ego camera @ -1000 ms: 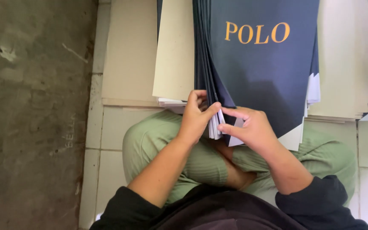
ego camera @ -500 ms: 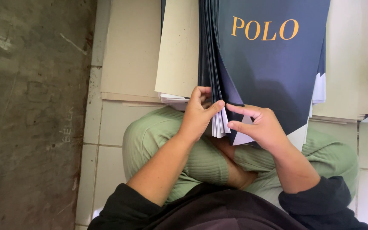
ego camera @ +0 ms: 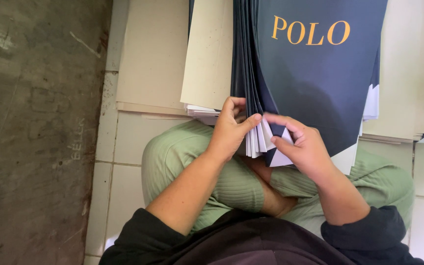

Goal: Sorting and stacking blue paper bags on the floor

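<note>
Stack of navy paper sheets (ego camera: 315,88), at 12 o'clock above the lap: left hand (ego camera: 229,130) pinches its lower edges; right hand (ego camera: 303,147) nips one corner. Likely light, floppy, crease-prone; best held by the edges.

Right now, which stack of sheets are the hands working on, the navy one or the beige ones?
The navy stack at centre: left hand and right hand pinch its lower edge. The beige sheets lie untouched alongside.

Navy card sheets (ego camera: 315,73) look smooth and matt (white on the back); cream boards (ego camera: 153,54) matt, concrete floor (ego camera: 30,122) rough.
</note>
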